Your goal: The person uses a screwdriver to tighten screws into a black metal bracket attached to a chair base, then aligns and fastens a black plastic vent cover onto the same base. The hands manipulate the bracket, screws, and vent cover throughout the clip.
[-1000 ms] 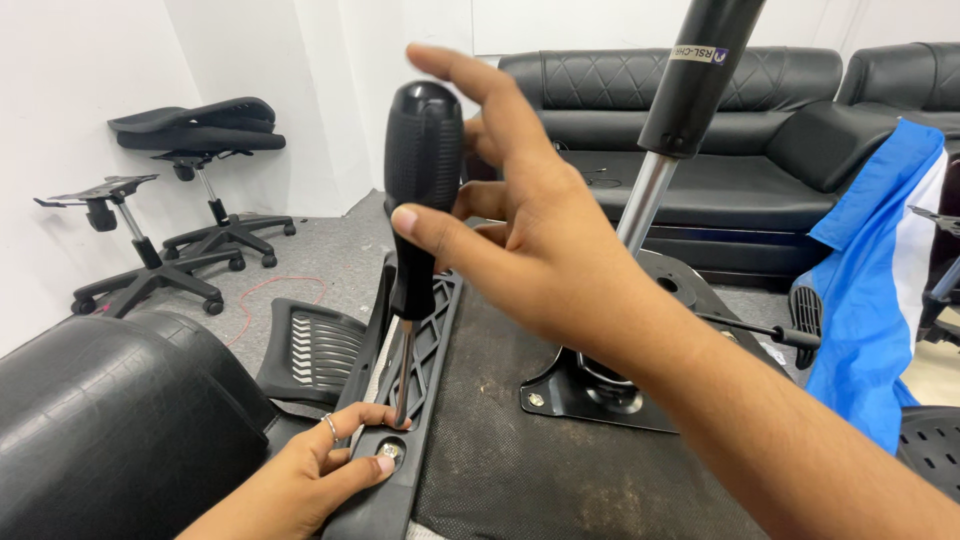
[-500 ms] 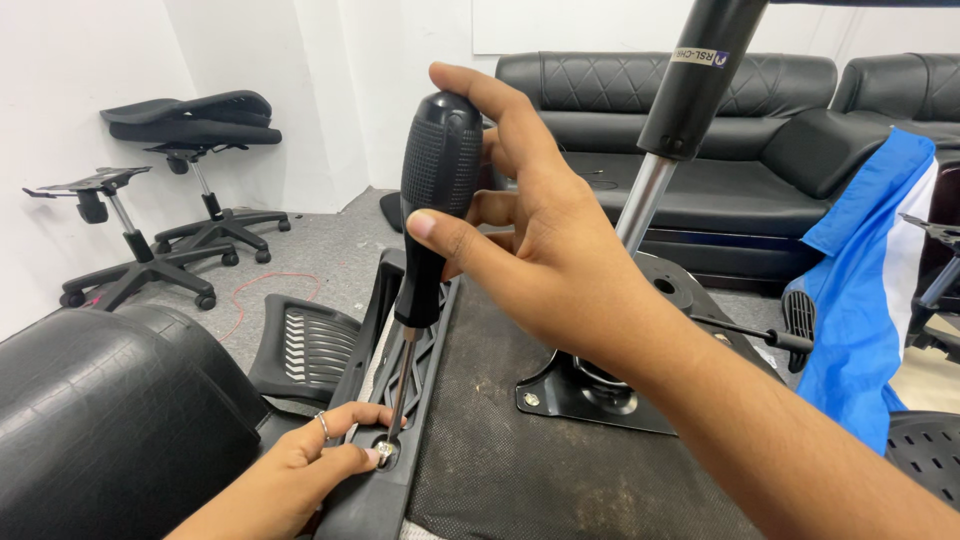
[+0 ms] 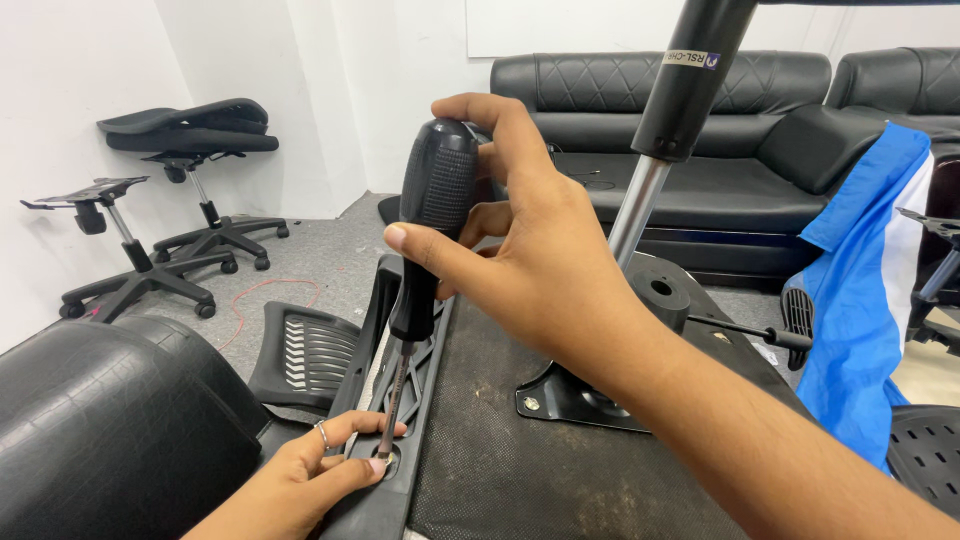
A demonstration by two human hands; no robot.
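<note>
Right hand (image 3: 540,270) regripped on the black screwdriver handle (image 3: 437,195): a second ago index finger stretched up and off past the handle top; now fingers curl over the top, thumb pressed across the handle front. Handle leaned slightly, top now tipped toward the right hand relative to the armrest bracket (image 3: 405,400). Left hand (image 3: 320,470) fingers drawn closer around the shaft tip at the bracket's screw hole. View shifted a little leftward.
</note>
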